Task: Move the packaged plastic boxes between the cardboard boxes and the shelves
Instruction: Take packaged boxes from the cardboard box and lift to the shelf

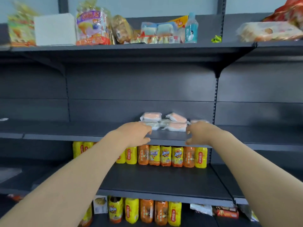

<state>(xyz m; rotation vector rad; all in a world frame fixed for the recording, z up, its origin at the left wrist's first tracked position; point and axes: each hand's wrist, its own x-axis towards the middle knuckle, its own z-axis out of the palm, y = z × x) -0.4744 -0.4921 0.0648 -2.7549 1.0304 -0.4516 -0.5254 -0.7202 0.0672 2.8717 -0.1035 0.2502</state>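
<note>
The packaged plastic boxes (177,125) lie in a small two-layer pile at centre frame, on the middle shelf (82,128) and close to its back panel (139,82). The wrapping is clear; the contents are pale pink and white.

The left hand (136,133) is at the pile's left edge, with its fingertips reaching the lowest left package. Blur makes it impossible to tell whether they actually touch it. The fingers are loosely bent, the thumb is spread below them over the shelf's front lip, and nothing is enclosed.

The right hand (200,131) mirrors it at the pile's right edge, with bent fingers pointing toward the packages and the thumb apart below. One further package edge shows just above its knuckles, partly hidden. It grips nothing that can be seen.

The shelving is dark grey metal with slotted uprights, against a pale wall visible at the top of the frame.

The top shelf (131,48) carries a white box (55,29), snack bags (91,25), a pale blue bottle (191,28) and, at upper right, a long wrapped pack (270,31).

Under the middle shelf, a row of yellow and orange bottles (165,155) stands upright at the rear of the lower shelf (155,179).

At bottom centre a second bottle row (147,212) stands beneath it, with red packets (227,212) at lower right.
</note>
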